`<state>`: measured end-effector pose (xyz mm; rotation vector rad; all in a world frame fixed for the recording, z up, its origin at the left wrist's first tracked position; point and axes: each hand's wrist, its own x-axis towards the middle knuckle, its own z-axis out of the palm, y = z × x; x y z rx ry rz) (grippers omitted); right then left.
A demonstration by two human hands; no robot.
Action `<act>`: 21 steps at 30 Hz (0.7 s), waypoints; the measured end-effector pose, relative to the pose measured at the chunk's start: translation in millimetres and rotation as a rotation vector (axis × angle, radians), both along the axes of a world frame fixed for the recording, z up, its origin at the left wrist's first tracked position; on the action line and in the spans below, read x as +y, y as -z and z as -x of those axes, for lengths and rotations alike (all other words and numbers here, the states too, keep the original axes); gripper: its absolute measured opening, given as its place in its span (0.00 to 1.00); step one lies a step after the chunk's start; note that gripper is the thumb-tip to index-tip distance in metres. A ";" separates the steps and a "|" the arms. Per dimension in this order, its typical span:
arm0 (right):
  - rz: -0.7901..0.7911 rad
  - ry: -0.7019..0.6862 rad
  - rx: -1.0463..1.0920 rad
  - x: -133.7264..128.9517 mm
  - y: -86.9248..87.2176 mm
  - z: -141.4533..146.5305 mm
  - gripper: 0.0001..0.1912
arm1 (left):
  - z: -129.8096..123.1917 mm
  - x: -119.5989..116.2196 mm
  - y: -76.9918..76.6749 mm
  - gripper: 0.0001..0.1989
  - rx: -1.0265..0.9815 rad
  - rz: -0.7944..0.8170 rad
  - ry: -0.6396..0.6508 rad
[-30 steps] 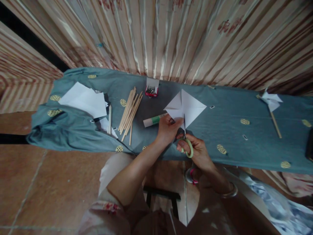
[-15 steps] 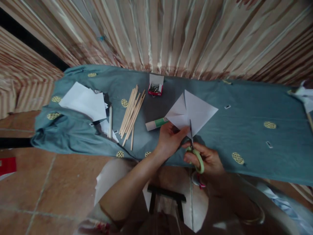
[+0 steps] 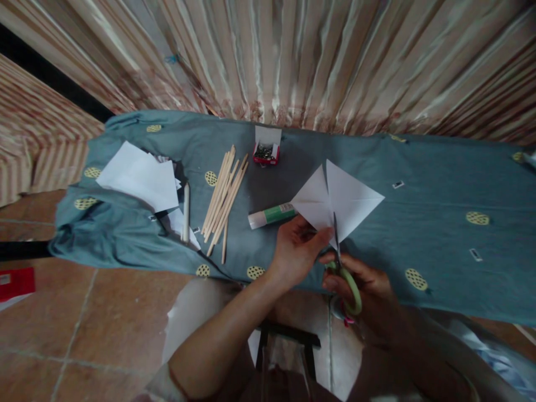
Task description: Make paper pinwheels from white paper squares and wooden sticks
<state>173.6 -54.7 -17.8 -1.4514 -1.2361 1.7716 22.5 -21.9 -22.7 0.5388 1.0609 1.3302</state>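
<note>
A square of white paper is turned corner-up over the cloth, with a slit running in from its top corner. My left hand pinches its lower left edge between thumb and fingers. Light green-handled scissors are gripped in my right hand, fingers through the loops. Their blades lie over the paper's bottom corner, pointing toward its middle; whether they are fully closed is hard to tell. A glue stick with a green label lies just left of the paper, near my left fingers.
Several thin wooden sticks lie left of the glue stick. Behind stands an open red box of small metal pieces. Further left are white paper sheets and a white pen-like stick. A blue-green cloth covers the table.
The whole view has shifted slightly. Both hands, the paper and the scissors sit a little further right and lower in view. The scissor blades still lie at the bottom corner.
</note>
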 end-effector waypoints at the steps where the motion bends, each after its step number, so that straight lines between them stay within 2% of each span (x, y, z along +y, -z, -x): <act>1: -0.001 -0.005 0.002 0.5 -0.7 -0.1 0.15 | -0.6 0.6 -0.2 0.11 -0.002 -0.002 -0.006; 8: -0.015 -0.075 0.044 4.2 0.0 -2.4 0.17 | -0.3 5.1 -3.0 0.13 0.010 0.041 -0.062; 21: -0.008 -0.053 0.084 7.3 1.5 -7.9 0.21 | -10.5 13.9 -3.3 0.11 0.063 0.028 -0.107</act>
